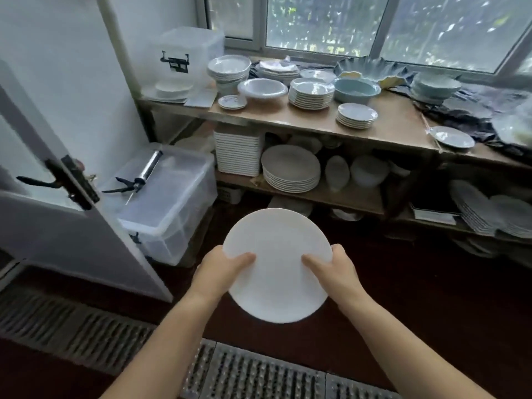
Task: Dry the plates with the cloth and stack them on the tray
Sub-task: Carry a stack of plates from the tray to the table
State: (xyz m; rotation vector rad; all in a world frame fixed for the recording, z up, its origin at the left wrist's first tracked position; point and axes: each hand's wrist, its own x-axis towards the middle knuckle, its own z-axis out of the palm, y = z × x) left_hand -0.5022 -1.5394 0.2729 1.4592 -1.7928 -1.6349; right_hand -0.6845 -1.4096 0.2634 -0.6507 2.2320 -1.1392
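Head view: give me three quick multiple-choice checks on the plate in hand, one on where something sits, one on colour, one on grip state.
1. Where does the caulking gun lie?
A. on the clear lidded bin
B. on the top shelf
C. on the floor grate

2. What colour is the held plate?
A. blue
B. white
C. grey

3. How is the plate held?
A. left hand only
B. resting on a shelf
C. both hands at its rim

Answers:
1 A: it rests on the lid of the clear bin by the door.
2 B: its face is plain white.
3 C: the left hand and right hand each grip an edge, thumbs on top.
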